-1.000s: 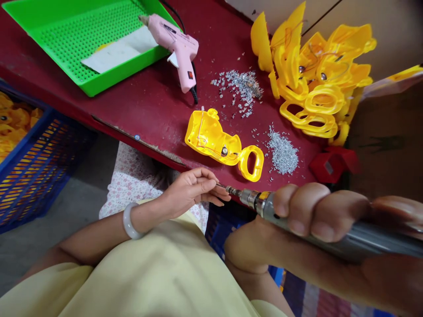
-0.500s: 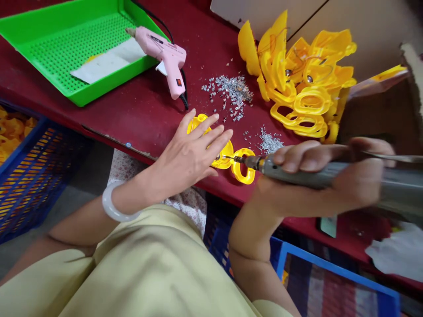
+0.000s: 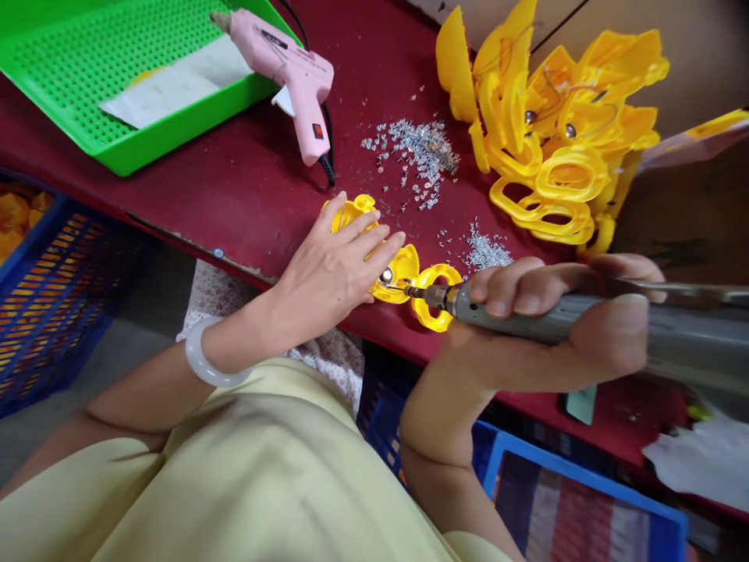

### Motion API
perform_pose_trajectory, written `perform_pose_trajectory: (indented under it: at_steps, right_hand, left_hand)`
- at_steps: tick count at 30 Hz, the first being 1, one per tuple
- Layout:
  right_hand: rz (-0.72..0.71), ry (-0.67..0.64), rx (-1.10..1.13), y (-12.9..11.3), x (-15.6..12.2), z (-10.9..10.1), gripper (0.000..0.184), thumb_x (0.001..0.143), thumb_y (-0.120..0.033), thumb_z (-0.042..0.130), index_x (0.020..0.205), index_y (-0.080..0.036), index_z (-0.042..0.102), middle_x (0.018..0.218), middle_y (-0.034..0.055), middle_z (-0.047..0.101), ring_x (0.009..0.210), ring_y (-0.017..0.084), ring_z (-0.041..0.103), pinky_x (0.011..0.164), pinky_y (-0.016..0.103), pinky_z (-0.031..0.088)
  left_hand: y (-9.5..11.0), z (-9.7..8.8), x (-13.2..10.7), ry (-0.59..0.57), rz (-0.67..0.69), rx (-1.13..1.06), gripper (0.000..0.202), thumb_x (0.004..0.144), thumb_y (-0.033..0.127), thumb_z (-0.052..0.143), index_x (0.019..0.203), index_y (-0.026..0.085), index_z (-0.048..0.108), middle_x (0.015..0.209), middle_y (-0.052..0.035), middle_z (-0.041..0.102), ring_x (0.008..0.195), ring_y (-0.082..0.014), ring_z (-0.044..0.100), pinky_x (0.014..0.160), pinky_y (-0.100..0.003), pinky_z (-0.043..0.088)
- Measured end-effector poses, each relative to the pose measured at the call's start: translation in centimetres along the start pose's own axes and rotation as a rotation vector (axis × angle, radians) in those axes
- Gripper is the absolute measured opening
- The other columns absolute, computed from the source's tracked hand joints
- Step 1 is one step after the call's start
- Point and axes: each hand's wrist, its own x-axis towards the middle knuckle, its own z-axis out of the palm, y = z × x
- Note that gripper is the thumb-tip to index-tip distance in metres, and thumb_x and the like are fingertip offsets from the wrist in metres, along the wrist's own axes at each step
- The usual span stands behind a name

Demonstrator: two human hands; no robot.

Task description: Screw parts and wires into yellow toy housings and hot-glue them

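Yellow plastic housing (image 3: 398,273) lying on the red workbench (image 3: 193,187), under the open left hand (image 3: 333,273).

Spread fingers (image 3: 374,234) resting on it, much of the housing hidden; ring handle (image 3: 433,272) uncovered; bit (image 3: 418,291) at the housing, exact contact hard to make out; rotary tool (image 3: 544,324) clenched in the right hand (image 3: 562,320), its rear end cut off by the frame.

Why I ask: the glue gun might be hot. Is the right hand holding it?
No, the right hand grips a rotary tool; the pink glue gun lies on the table.

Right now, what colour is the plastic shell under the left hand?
Bright yellow: the shell shows best in the head view.
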Motion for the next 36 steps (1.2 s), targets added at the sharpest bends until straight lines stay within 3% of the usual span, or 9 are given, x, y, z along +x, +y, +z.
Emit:
perform_pose_trajectory:
  at_steps: [5, 10, 17, 24, 30, 36]
  right_hand:
    - [0.006, -0.029, 0.010, 0.2, -0.1, -0.1, 0.011, 0.080, -0.029, 0.051, 0.084, -0.026, 0.060, 0.051, -0.0095, 0.031, 0.036, 0.006, 0.033, 0.036, 0.021, 0.033]
    - [0.012, -0.056, 0.016, 0.3, -0.1, -0.1, 0.014, 0.079, -0.032, 0.052, 0.085, -0.027, 0.063, 0.052, -0.0089, 0.031, 0.037, 0.007, 0.033, 0.037, 0.022, 0.033]
    - [-0.010, -0.125, 0.036, 0.6, -0.3, -0.1, 0.017, 0.082, -0.026, 0.046, 0.085, -0.025, 0.063, 0.051, -0.0080, 0.036, 0.037, 0.007, 0.034, 0.037, 0.020, 0.034]
    - [-0.129, -0.322, 0.104, 2.0, 0.5, 0.2, 0.008, 0.080, -0.034, 0.057, 0.081, -0.026, 0.057, 0.047, -0.0105, 0.035, 0.030, 0.006, 0.028, 0.028, 0.019, 0.030]
    - [-0.089, -0.295, 0.120, 2.0, 0.4, 0.5, 0.015, 0.078, -0.041, 0.061, 0.088, -0.029, 0.061, 0.046, -0.0112, 0.032, 0.031, 0.007, 0.028, 0.030, 0.020, 0.029]
    - [-0.239, -0.134, 0.225, -1.1, 0.6, -1.3, 0.026, 0.075, -0.029, 0.052, 0.093, -0.020, 0.069, 0.050, -0.0081, 0.040, 0.035, 0.006, 0.035, 0.033, 0.020, 0.036]
  left_hand:
    - [0.0, 0.3, 0.0, 0.053, -0.038, -0.144, 0.055, 0.080, 0.012, 0.066, 0.132, 0.013, 0.047, 0.137, -0.0136, 0.054, 0.137, -0.0340, 0.041, 0.120, -0.058, 0.008]
    - [0.0, 0.7, -0.2, 0.129, -0.045, -0.214, 0.039, 0.090, 0.013, 0.053, 0.128, 0.017, 0.051, 0.131, -0.0097, 0.057, 0.138, -0.0305, 0.042, 0.120, -0.059, 0.010]
    - [0.1, 0.8, -0.5, 0.076, 0.013, 0.041, 0.039, 0.095, 0.015, 0.042, 0.134, 0.010, 0.045, 0.136, -0.0148, 0.053, 0.138, -0.0312, 0.041, 0.120, -0.058, 0.011]
    - [0.2, 0.7, -0.5, 0.076, 0.022, 0.026, 0.045, 0.092, 0.014, 0.049, 0.135, 0.001, 0.044, 0.135, -0.0198, 0.054, 0.135, -0.0349, 0.042, 0.118, -0.061, 0.012]
    - [-0.1, 0.5, -0.5, 0.062, 0.023, 0.061, 0.044, 0.088, 0.022, 0.059, 0.129, 0.008, 0.051, 0.138, -0.0167, 0.054, 0.135, -0.0330, 0.042, 0.118, -0.060, 0.015]
    - [-1.3, 0.1, -0.7, 0.066, 0.114, 0.020, 0.046, 0.076, 0.019, 0.073, 0.120, 0.020, 0.060, 0.137, -0.0116, 0.055, 0.136, -0.0332, 0.042, 0.118, -0.061, 0.012]
